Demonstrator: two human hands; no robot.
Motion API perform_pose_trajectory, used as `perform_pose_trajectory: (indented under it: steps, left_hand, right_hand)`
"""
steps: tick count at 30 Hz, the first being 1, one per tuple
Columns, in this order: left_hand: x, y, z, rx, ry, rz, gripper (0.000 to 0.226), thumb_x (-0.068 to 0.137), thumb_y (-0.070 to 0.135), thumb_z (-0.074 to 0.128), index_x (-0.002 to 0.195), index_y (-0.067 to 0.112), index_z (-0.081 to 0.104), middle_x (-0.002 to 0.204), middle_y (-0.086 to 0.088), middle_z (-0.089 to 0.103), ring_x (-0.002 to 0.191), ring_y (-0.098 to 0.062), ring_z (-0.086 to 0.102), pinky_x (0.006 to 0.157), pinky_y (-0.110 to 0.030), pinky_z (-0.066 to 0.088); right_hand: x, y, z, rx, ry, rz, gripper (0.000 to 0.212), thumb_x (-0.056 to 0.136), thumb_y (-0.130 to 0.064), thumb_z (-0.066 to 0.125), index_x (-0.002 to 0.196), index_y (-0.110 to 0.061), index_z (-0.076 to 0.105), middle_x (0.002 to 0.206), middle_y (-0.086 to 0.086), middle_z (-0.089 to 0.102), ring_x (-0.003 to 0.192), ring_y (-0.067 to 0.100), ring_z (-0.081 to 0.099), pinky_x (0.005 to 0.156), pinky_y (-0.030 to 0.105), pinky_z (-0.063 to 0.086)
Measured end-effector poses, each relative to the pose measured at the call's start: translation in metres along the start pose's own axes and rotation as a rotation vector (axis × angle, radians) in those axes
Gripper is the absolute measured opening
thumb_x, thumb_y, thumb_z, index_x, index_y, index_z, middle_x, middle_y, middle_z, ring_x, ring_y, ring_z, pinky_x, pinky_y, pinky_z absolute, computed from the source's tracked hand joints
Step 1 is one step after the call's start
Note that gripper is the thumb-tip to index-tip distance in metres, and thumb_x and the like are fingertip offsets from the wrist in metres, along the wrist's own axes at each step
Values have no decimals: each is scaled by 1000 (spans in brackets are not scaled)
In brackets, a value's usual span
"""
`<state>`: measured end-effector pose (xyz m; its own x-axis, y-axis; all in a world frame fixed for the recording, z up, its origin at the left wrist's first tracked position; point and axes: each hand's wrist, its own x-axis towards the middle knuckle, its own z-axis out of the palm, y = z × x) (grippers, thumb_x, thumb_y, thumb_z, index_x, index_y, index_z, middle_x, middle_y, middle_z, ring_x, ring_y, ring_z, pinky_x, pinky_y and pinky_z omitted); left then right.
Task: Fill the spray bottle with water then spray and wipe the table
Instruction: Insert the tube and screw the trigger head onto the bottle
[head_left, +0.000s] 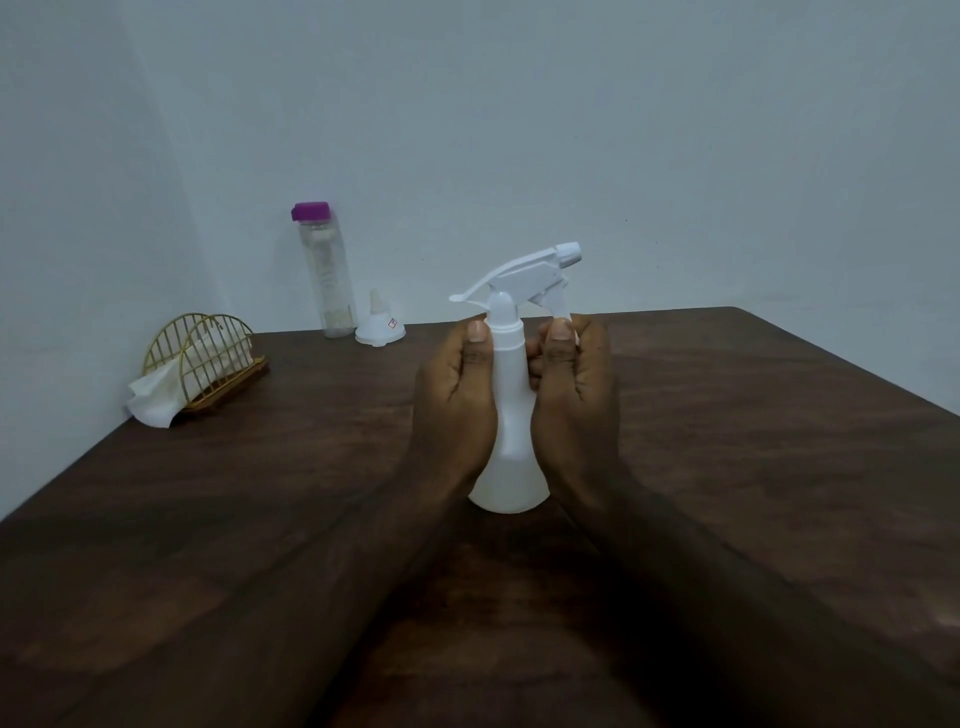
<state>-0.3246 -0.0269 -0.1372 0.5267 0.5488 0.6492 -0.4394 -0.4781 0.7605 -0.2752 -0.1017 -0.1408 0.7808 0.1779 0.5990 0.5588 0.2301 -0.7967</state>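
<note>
A white spray bottle stands upright in the middle of the dark wooden table, its trigger head pointing right. My left hand cups the bottle's left side, thumb at the neck. My right hand wraps its right side, thumb just below the trigger. A clear water bottle with a purple cap stands at the back left. A small white funnel sits upside down beside it. White tissues poke out of a gold wire holder at the far left.
A pale wall runs close behind the table's back edge and along its left side. The table's right corner is rounded and its right edge slants toward me.
</note>
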Motion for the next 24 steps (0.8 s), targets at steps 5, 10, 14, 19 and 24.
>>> perform_pose_trajectory:
  steps: [5, 10, 14, 19, 24]
  left_hand:
    - [0, 6, 2, -43, 20, -21, 27, 84, 47, 50, 101, 26, 52, 89, 12, 65, 81, 6, 65, 71, -14, 52]
    - [3, -1, -1, 26, 3, -12, 22, 100, 38, 39, 94, 31, 59, 81, 18, 67, 79, 0, 64, 72, -22, 54]
    - [2, 3, 0, 8, -18, -8, 23, 102, 32, 38, 91, 31, 59, 79, 23, 68, 77, 3, 65, 70, -16, 52]
    - [0, 5, 1, 35, -5, -40, 34, 75, 55, 56, 103, 36, 52, 96, 17, 66, 90, 4, 65, 76, -15, 54]
    - [3, 4, 1, 77, -30, -20, 22, 91, 38, 56, 106, 23, 62, 91, 13, 68, 87, 1, 65, 75, -16, 53]
  right_hand:
    - [0, -3, -1, 21, -15, 9, 22, 107, -21, 35, 103, -7, 51, 76, -10, 58, 67, -9, 61, 55, 6, 44]
    - [0, -2, 0, 15, -2, 4, 21, 107, -24, 35, 98, -11, 49, 71, -9, 57, 63, -7, 58, 56, 7, 44]
    - [1, 0, 0, 20, 7, -4, 21, 107, -24, 35, 97, -11, 49, 70, -10, 56, 62, -6, 58, 56, 8, 44]
    - [1, 2, 0, 12, 5, -21, 22, 107, -22, 36, 102, -7, 52, 72, -11, 56, 65, -6, 58, 58, 10, 45]
    - [3, 3, -1, 8, 11, -15, 24, 107, -24, 35, 101, -7, 53, 75, -10, 57, 67, -5, 59, 59, 9, 45]
